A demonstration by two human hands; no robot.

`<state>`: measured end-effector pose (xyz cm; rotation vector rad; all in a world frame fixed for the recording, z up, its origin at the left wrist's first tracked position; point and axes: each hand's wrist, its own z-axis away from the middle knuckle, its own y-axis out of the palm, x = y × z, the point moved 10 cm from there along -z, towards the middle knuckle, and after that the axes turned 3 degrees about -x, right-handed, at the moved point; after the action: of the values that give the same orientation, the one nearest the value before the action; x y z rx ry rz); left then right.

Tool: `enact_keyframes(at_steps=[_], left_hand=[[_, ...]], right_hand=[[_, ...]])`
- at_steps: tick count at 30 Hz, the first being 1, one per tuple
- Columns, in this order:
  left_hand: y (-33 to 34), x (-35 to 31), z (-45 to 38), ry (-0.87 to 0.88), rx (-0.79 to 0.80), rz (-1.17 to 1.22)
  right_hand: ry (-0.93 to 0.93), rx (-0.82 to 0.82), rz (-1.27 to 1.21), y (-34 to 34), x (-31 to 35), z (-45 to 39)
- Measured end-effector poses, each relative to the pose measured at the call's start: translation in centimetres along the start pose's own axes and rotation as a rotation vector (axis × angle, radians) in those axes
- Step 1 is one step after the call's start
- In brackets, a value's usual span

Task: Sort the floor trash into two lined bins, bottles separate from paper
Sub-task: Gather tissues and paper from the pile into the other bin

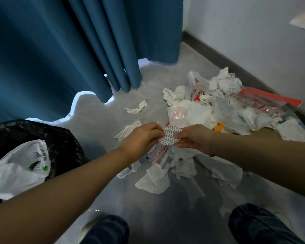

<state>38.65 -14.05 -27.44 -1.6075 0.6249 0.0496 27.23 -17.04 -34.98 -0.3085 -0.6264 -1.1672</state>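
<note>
Printed paper piece (169, 137) pinched between left hand (141, 138) and right hand (194, 139), above trash pile (209, 110) on floor (102, 111); black-lined bin (60, 138) left.

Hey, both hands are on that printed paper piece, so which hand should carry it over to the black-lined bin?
Left. The black-lined bin sits on the person's left, beside the left hand, which already pinches the printed paper. The right hand would have to cross over, and it is nearer the trash pile.
</note>
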Motion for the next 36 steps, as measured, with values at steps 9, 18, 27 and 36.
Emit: enact_keyframes(at_steps=[9,18,27,36], left_hand=[[4.1,8.8,2.5,-0.559,0.294,-0.056],[8.0,9.1,3.8,-0.445,0.520,-0.285],[6.7,8.0,4.7,-0.440,0.386,-0.148],[2.5,7.6,2.8,-0.614,0.004,0.085]], right_hand=[[-0.032,-0.141,-0.041,-1.9,0.3,-0.2],[0.009,-0.165,0.022,-3.1,-1.4,0.1],[-0.004,-0.165,0.026,-3.8,-2.1,-0.2],[-0.075,-0.168,-0.013,-4.0,-1.8,0.1]])
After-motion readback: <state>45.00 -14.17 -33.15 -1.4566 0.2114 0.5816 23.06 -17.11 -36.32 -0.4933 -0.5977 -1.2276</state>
